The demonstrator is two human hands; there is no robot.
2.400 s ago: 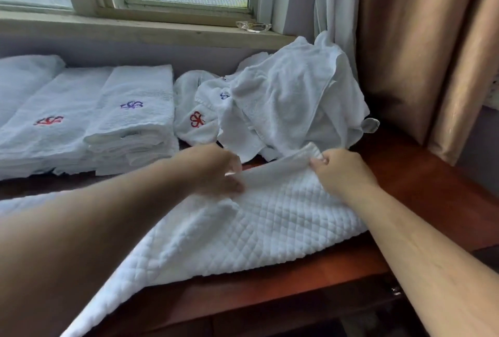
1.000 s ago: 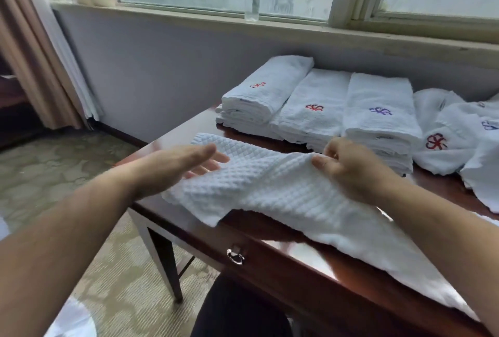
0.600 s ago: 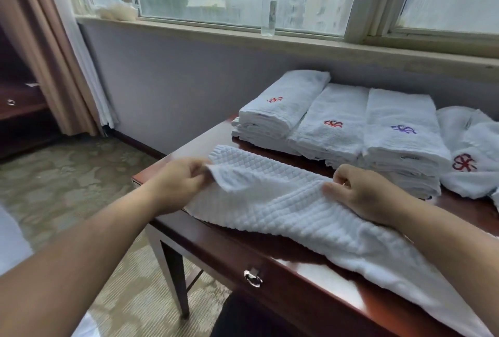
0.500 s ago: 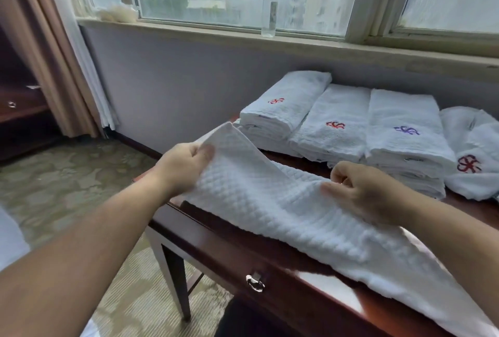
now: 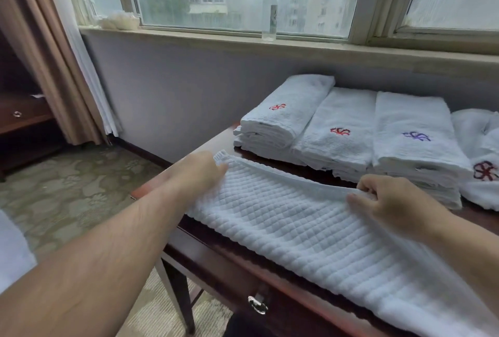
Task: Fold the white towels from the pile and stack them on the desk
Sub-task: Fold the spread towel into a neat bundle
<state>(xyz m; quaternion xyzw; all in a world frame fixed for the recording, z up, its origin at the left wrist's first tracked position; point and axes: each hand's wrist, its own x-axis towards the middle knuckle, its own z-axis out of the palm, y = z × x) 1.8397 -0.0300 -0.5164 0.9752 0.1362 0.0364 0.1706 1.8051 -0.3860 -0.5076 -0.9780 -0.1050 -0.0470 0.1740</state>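
1. The left grip (image 5: 201, 174) pinches the far left corner of the quilted towel (image 5: 305, 231), and the right grip (image 5: 388, 201) pinches the same far hem further along, fingers curled over the edge. The hem is stretched nearly taut between them, at mid-frame.
2. The towel lies across the front of the bench (image 5: 243, 266), its near side trailing toward the lower right of the frame.
3. Half a second ago the left grip held its corner raised well above the bench with the cloth sloping down from it. Now that corner is carried further back and lower, and the edge runs in a straight line between the two grips. A moment earlier the left fingers were only closing on the corner.
4. I judge this as squaring up the towel for its next fold; the fold itself is not yet made.
5. Three folded stacks (image 5: 343, 134) sit side by side at right of centre, so much of the job looks done. Unfolded towels (image 5: 483, 163) remain at the right edge.
6. That pile and the towel's lower right end are cut off by the frame. The fingertips under the hem are hidden, so how many layers each grip holds I cannot tell.
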